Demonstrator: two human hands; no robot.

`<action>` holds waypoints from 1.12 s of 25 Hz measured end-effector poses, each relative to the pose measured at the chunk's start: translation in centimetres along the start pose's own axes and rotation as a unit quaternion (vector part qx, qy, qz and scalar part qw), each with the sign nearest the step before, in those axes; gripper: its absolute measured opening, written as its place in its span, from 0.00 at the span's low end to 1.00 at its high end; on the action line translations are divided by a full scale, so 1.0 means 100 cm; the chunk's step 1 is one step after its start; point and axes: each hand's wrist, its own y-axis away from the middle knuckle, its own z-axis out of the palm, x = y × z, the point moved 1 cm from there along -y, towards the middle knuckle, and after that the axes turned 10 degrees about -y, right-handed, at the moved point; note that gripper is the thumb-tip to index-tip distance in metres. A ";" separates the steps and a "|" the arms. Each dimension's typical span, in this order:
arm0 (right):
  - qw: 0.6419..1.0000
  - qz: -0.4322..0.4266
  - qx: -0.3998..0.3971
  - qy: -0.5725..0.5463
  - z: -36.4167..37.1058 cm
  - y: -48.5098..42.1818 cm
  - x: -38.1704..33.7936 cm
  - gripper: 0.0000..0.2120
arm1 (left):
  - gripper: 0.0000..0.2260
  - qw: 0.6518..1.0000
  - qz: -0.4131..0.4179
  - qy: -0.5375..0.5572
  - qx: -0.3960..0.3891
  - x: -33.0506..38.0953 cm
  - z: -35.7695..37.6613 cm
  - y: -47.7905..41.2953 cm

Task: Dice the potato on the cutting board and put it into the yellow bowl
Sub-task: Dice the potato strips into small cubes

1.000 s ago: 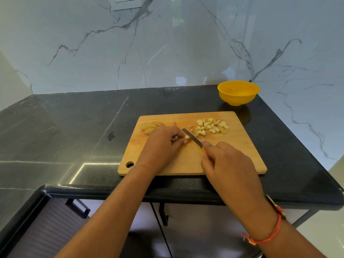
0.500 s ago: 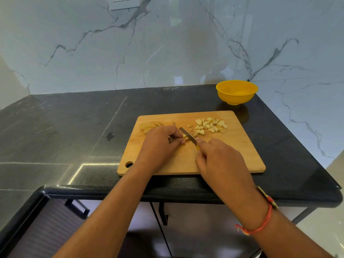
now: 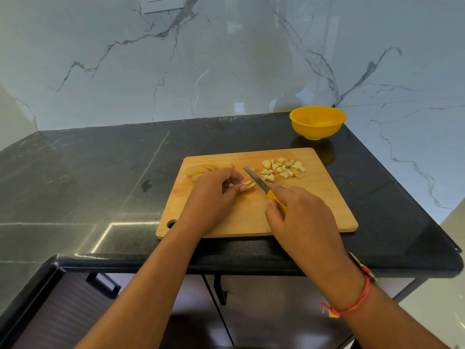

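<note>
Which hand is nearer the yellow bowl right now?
Right. The right hand, gripping the knife, is across the cutting board from the yellow bowl; the left hand pinches a potato piece farther left.

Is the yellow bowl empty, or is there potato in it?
Empty: the yellow bowl shows only plain yellow inside, while the diced pieces lie heaped on the cutting board.

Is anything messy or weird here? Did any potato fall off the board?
No potato has fallen: the diced pieces and the slices all lie on the cutting board. The yellow bowl stands upright. The only odd thing is a small dark blotch on the counter left of the board.
</note>
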 end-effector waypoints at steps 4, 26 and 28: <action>1.000 0.002 -0.004 -0.001 0.001 0.000 0.001 0.20 | 0.08 1.000 -0.006 0.024 -0.001 -0.003 -0.002 -0.001; 1.000 -0.007 -0.003 -0.012 0.001 0.002 0.002 0.20 | 0.07 0.982 -0.092 0.102 0.128 -0.010 -0.006 0.003; 1.000 -0.009 -0.004 -0.015 0.001 0.002 0.003 0.19 | 0.06 0.970 -0.135 0.124 0.158 -0.013 -0.009 0.005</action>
